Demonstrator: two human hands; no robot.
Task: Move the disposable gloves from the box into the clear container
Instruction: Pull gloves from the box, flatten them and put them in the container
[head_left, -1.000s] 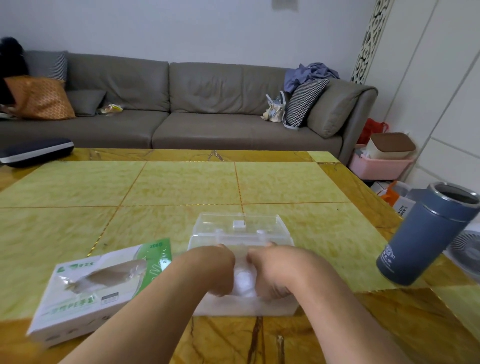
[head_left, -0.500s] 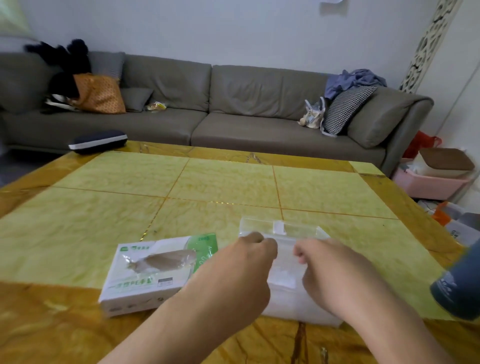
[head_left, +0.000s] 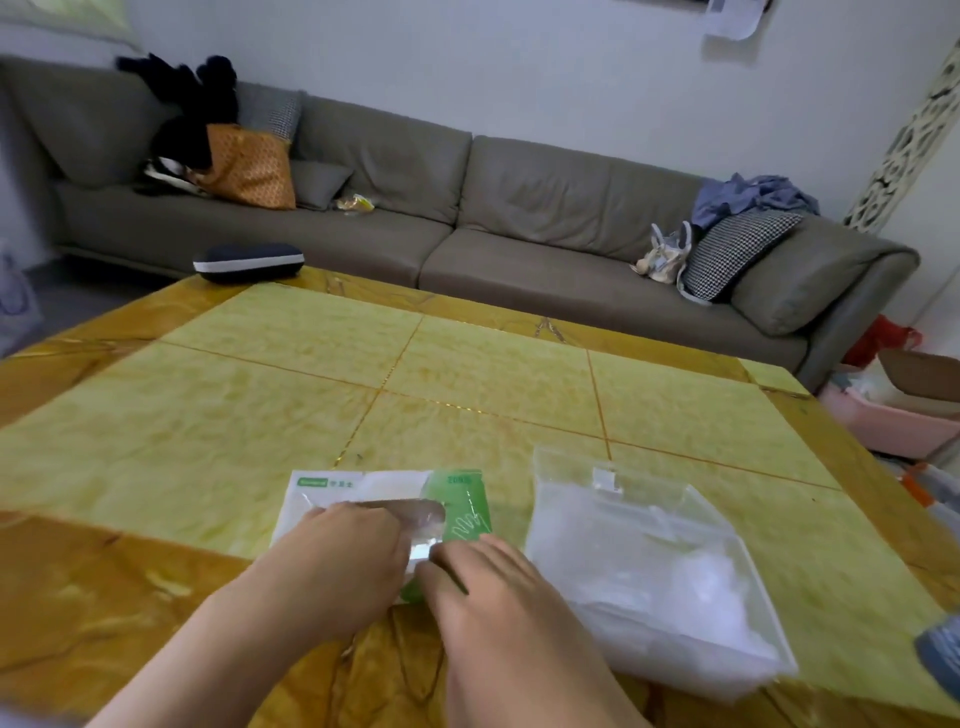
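Both hands have left the clear container (head_left: 670, 566), now holding a white heap, for the glove box (head_left: 382, 506) beside it on the worktop (head_left: 467, 374), where the left hand (head_left: 343, 561) and right hand (head_left: 483, 582) curl at its slot, grip unclear, seemingly starting another pull.

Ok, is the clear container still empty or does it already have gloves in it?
Not empty: whitish, crumpled plastic shows through the clear container, piled toward its right side. Both hands are at the glove box.

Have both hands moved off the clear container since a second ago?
Yes. Left hand and right hand shifted left from the clear container onto the glove box.
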